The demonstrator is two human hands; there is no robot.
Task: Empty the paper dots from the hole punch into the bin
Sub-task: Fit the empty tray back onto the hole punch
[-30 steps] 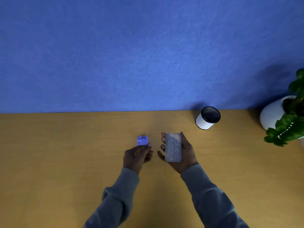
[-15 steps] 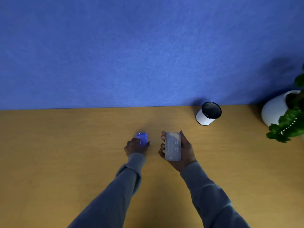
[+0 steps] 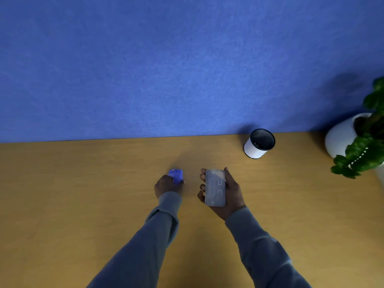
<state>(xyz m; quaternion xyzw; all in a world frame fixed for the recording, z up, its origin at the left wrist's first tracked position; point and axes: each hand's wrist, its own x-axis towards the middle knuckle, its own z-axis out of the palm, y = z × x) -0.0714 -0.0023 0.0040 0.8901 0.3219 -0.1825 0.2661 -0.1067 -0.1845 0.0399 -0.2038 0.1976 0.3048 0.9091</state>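
Hands are working apart over the wooden desk (image 3: 83, 204): my left hand (image 3: 167, 185) is grasping the blue hole punch (image 3: 176, 176) resting there, my right hand (image 3: 226, 191) is cupping its clear detached tray (image 3: 215, 187). Emptying seems underway; next I'm carrying the tray, level, to the white bin (image 3: 259, 143) near the wall.

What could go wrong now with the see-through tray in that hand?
1. The right hand holds the clear tray over the desk, well short of the bin. If it tips on the way, any paper dots could land on the wood.
2. The bin has a small mouth, so a pour might miss.
3. The left hand rests on the blue punch; a nudge could slide it.
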